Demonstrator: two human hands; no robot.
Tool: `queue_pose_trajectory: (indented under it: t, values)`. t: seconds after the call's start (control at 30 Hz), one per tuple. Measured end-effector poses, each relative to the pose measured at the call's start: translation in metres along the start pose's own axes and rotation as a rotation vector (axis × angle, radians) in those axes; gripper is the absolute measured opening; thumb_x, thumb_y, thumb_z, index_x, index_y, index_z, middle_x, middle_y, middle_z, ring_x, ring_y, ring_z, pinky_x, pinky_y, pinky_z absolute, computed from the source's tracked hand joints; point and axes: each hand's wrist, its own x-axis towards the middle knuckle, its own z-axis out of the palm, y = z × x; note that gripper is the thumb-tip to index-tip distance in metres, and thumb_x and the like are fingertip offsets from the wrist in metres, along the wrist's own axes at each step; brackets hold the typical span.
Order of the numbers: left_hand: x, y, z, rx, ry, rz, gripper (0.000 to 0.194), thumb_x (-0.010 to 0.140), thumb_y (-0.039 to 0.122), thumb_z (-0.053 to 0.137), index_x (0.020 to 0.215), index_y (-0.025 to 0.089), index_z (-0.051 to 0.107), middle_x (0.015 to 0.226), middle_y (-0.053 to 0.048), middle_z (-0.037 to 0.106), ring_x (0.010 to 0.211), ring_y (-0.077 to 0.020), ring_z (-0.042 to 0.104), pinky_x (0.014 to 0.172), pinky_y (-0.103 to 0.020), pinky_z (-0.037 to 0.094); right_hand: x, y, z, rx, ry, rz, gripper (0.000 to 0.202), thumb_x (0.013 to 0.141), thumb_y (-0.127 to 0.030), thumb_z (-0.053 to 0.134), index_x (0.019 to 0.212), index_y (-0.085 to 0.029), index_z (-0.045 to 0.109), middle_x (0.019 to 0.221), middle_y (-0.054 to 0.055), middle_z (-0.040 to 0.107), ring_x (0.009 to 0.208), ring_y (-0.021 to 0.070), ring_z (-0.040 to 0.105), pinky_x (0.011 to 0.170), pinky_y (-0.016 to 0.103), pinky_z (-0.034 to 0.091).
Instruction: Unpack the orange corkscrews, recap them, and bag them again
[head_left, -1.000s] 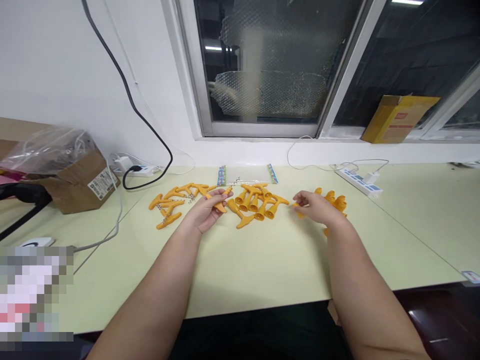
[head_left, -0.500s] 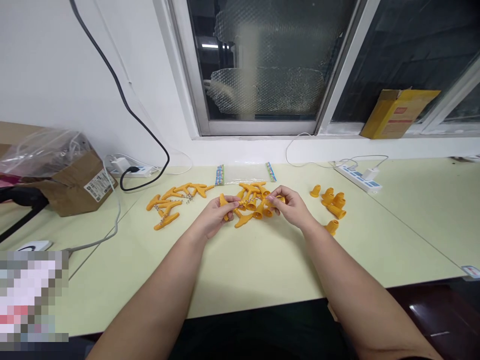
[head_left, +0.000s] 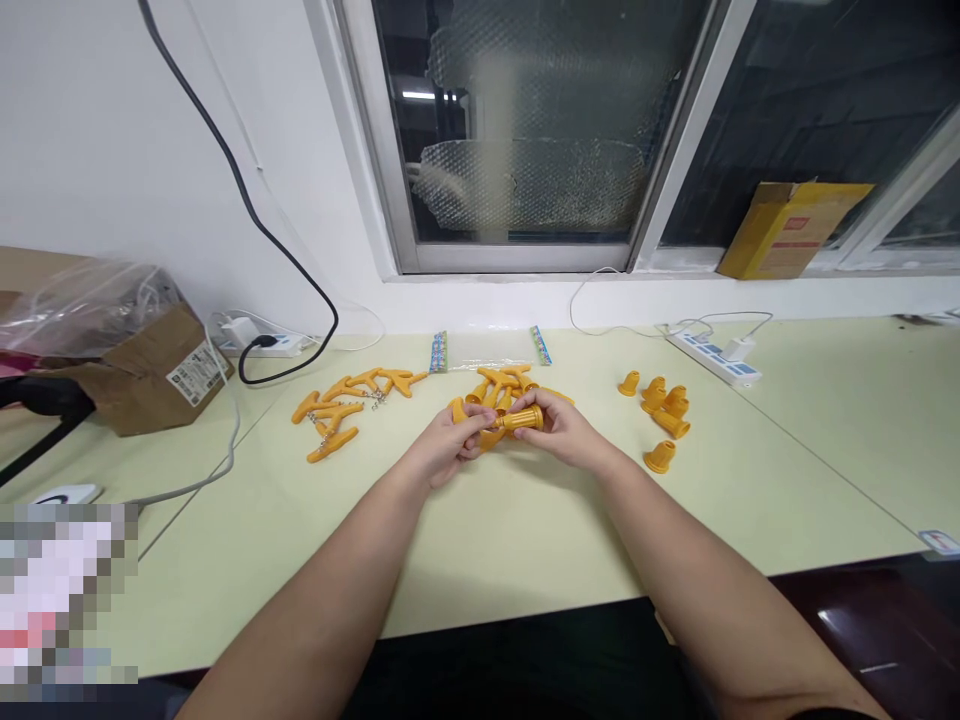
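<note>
The left hand (head_left: 442,445) grips a handle (head_left: 458,408) while the right hand (head_left: 568,430) pinches a cup (head_left: 523,420), best lined up straight.

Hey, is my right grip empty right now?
No, the right grip holds a ribbed yellow-orange sleeve near its flared end, narrow end toward the left grip.

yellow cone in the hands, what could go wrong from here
The cone might slip, since the right hand holds it just near the wide end. If dropped, it could mix into the pile close behind. It might also sit crooked against the handle in the left hand; how they join is too small to tell.
</note>
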Motion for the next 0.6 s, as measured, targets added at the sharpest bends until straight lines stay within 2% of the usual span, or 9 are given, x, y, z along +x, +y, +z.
queue_pose_trajectory:
  t: [0.1,0.2,0.27,0.33,0.43,0.53,0.6]
  values:
    - [0.002,0.001,0.004,-0.178,0.01,-0.108,0.03,0.07,0.025,0.091,0.09,0.014,0.07,0.084,-0.002,0.064,0.046,0.0029,0.027,0.039,-0.013,0.014,0.001,0.001,0.003,-0.091,0.072,-0.11,0.025,0.087,-0.036,0.076,0.105,-0.023,0.063,0.111,0.007,0.069,0.105,0.0247,0.066,0.095,0.041,0.053]
    - [0.002,0.002,0.006,-0.29,0.0,-0.205,0.026,0.073,0.02,0.089,0.091,0.014,0.07,0.09,-0.007,0.067,0.045,0.0031,0.027,0.036,-0.013,0.015,0.002,-0.001,0.002,-0.248,0.122,-0.218,0.018,0.088,-0.035,0.074,0.099,-0.025,0.066,0.11,0.009,0.069,0.11,0.0278,0.066,0.1,0.046,0.052]
    - [0.001,0.002,0.008,-0.28,-0.01,-0.201,0.026,0.073,0.02,0.089,0.09,0.015,0.07,0.084,-0.005,0.065,0.045,0.0024,0.027,0.036,-0.013,0.015,0.001,-0.003,0.001,-0.308,0.113,-0.25,0.014,0.089,-0.035,0.074,0.097,-0.025,0.067,0.109,0.009,0.07,0.11,0.0286,0.066,0.101,0.047,0.052]
    - [-0.001,0.0,0.01,-0.193,-0.007,-0.122,0.029,0.071,0.024,0.092,0.084,0.016,0.067,0.074,0.0,0.059,0.044,0.0013,0.027,0.038,-0.015,0.014,-0.001,-0.005,0.0,-0.266,0.102,-0.207,0.019,0.087,-0.036,0.077,0.1,-0.025,0.069,0.109,0.008,0.07,0.106,0.0278,0.067,0.096,0.045,0.054]
    - [-0.004,-0.004,0.011,0.046,-0.007,0.101,0.036,0.067,0.035,0.095,0.079,0.017,0.066,0.065,0.003,0.055,0.048,-0.0033,0.038,0.043,-0.018,0.022,-0.002,-0.005,-0.001,-0.095,0.062,-0.003,0.028,0.085,-0.044,0.08,0.1,-0.024,0.068,0.095,0.005,0.071,0.082,0.0226,0.069,0.075,0.038,0.058]
    - [-0.003,-0.007,0.008,0.297,-0.016,0.311,0.036,0.065,0.037,0.095,0.082,0.018,0.071,0.073,-0.001,0.065,0.064,-0.012,0.057,0.056,-0.023,0.04,-0.001,-0.005,-0.002,-0.007,0.0,0.162,0.034,0.088,-0.055,0.074,0.089,-0.021,0.065,0.071,0.0,0.064,0.057,0.0157,0.06,0.055,0.029,0.052]
    - [-0.002,-0.009,0.004,0.421,-0.023,0.386,0.033,0.066,0.037,0.094,0.084,0.018,0.074,0.08,-0.004,0.07,0.073,-0.0162,0.062,0.065,-0.027,0.045,0.0,-0.007,-0.002,0.009,-0.046,0.244,0.039,0.089,-0.058,0.071,0.084,-0.021,0.064,0.065,-0.002,0.062,0.05,0.0126,0.055,0.047,0.026,0.046]
